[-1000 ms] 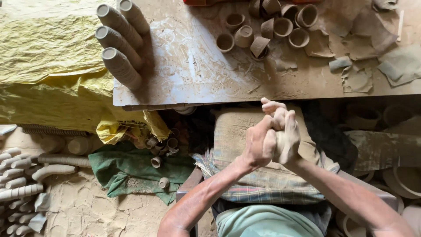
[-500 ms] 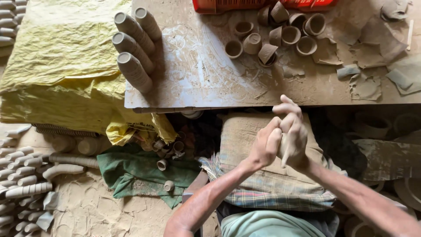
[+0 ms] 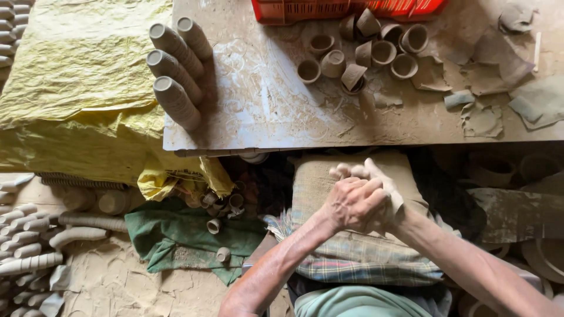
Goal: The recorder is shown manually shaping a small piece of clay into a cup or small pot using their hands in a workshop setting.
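The left hand (image 3: 351,202) lies over the right hand (image 3: 385,196), palms pressed together below the near edge of the worktop (image 3: 264,117) — the grip is clenched, hand against hand, both coated in pale clay. Whether a lump of clay sits between the palms cannot be told; only the right hand's straight fingertips (image 3: 376,170) poke out past the left knuckles. Both hands hover over a folded sack cushion (image 3: 317,176) that rests on a checked cloth (image 3: 352,264) across the lap.

Out from there, on the worktop's far right part, a cluster of small clay cups (image 3: 358,53) stands just in front of an orange crate (image 3: 346,9) at the far edge — some upright, some tipped on their sides. Flat scraps of grey clay (image 3: 482,117) lie toward the right edge. At the worktop's left edge, stacks of nested cups (image 3: 173,64) lie on their sides, side by side, mouths toward the far left corner. Beyond that edge spreads a yellow plastic sheet (image 3: 76,88). Lower down, a green cloth (image 3: 176,235) lies on the dusty floor with a few loose cups on it, and more cup stacks (image 3: 29,240) lie at the far left.
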